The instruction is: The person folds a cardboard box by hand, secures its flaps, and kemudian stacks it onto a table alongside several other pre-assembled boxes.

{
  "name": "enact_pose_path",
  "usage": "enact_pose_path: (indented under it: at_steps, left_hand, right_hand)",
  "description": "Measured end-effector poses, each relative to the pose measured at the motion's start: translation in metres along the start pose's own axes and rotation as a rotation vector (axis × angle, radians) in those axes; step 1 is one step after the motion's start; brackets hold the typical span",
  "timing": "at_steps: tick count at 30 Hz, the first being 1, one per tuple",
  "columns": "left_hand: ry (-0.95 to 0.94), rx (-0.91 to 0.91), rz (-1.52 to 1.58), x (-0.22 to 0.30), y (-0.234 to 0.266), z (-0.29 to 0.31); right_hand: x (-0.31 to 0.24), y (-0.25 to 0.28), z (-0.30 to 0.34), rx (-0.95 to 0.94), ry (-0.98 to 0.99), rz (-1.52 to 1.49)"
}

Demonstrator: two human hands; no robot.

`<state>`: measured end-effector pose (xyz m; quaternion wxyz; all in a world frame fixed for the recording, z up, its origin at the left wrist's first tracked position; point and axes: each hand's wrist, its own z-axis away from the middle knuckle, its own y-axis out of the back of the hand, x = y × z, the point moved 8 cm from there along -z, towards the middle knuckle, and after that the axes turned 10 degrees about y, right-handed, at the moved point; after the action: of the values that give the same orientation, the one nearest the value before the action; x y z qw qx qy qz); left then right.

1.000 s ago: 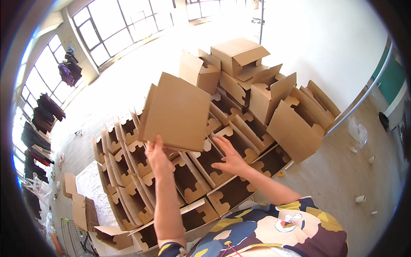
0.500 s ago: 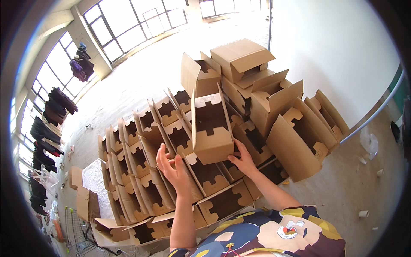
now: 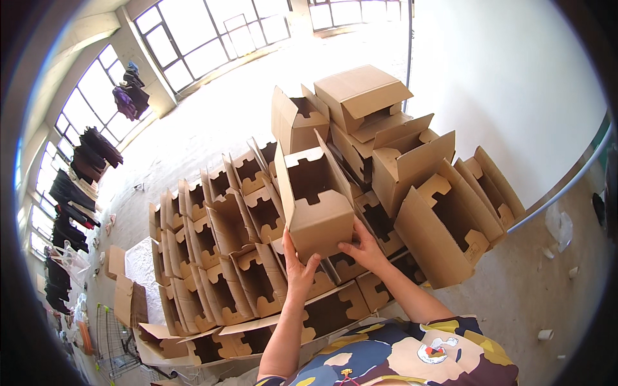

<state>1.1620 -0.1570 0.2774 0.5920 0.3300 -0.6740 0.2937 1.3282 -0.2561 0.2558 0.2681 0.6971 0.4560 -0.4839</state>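
An open brown cardboard box [image 3: 324, 226] with notched inner flaps is held between my two hands, above the rows of similar boxes. My left hand [image 3: 299, 269] grips its near left corner, with fingers along the side and the thumb by the front face. At the near right corner my right hand [image 3: 365, 249] is closed on it, the thumb against the front. Beneath and to the left, open boxes [image 3: 222, 293] stand packed side by side in rows, flaps raised. The underside of the held box is hidden.
Larger open cartons [image 3: 444, 225] and a stacked carton [image 3: 360, 90] stand to the right and far right. Dark clothes [image 3: 71, 212] hang along the left by the windows. A wire cart [image 3: 116, 347] is at lower left, and a white panel [image 3: 502, 83] rises at right.
My left hand has moved right and closed on the box's left side. The box has come slightly nearer and lower, and my right hand still holds it.
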Motion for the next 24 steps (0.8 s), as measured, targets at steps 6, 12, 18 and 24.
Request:
enact_pose_path:
  at_steps: [6, 12, 18, 24]
  left_hand:
    - [0.045, 0.09, 0.05, 0.023, -0.015, -0.016]
    - [-0.115, 0.011, -0.205, -0.002, -0.044, -0.071]
    - [-0.012, -0.086, -0.374, -0.048, -0.06, -0.089]
    - [0.093, -0.069, -0.166, -0.071, -0.068, -0.104]
  right_hand:
    - [-0.025, 0.006, -0.034, 0.046, 0.194, -0.032]
    - [-0.004, 0.049, -0.059, 0.295, 0.2, 0.241]
    - [0.046, 0.076, -0.023, 0.509, -0.068, 0.55]
    - [0.055, 0.072, -0.04, 0.426, -0.086, 0.369]
